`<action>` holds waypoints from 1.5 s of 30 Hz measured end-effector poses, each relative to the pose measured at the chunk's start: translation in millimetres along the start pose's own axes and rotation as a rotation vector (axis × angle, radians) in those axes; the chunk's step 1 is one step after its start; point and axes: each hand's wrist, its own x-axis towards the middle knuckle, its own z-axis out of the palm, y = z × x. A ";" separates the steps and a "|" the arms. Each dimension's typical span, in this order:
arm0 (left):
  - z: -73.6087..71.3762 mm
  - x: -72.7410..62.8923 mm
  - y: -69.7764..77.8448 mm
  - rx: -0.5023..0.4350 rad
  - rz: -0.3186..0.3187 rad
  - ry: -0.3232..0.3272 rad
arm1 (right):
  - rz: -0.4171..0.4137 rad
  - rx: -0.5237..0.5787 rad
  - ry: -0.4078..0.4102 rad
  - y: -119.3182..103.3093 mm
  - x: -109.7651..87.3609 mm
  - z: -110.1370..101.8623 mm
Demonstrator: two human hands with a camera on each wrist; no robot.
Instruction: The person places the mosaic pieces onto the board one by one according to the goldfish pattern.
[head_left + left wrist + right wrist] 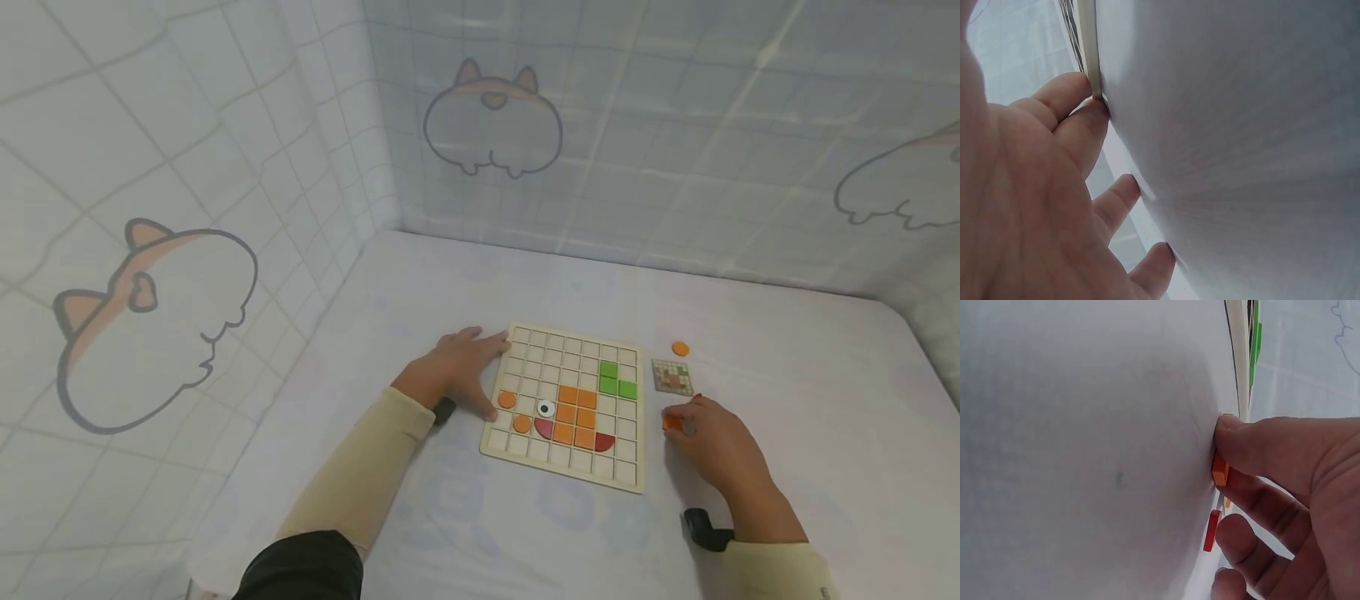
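Note:
A pale wooden grid board (626, 475) lies on the table, with orange, green, red and pink tiles and a round eye piece (545, 409) on its squares. Along the board's left edge rests my left hand (459, 371), thumb and fingers spread; in the left wrist view its fingertips touch the board's corner. Right of the board, my right hand (716, 442) pinches a small orange tile (1220, 469) between thumb and index finger, low over the tabletop. A red tile (1212, 530) is close to its other fingers. The orange tile's full shape is hidden by the fingers.
A small pattern card (672, 377) lies right of the board, with a loose orange disc (680, 348) just behind it. White sheets with a grid print and cartoon animals rise behind and to the left of the white tabletop (465, 275).

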 end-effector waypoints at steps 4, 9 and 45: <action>-0.5 -0.7 0.2 -0.007 -0.012 0.003 | 0.003 0.004 -0.012 -1.6 -0.5 -4.9; -1.8 -1.7 2.1 -0.011 -0.007 -0.001 | -0.041 0.067 0.043 -11.4 -3.3 -12.8; -2.5 -2.3 16.0 -0.024 0.030 -0.008 | -0.366 0.067 -0.063 -124.8 46.3 16.2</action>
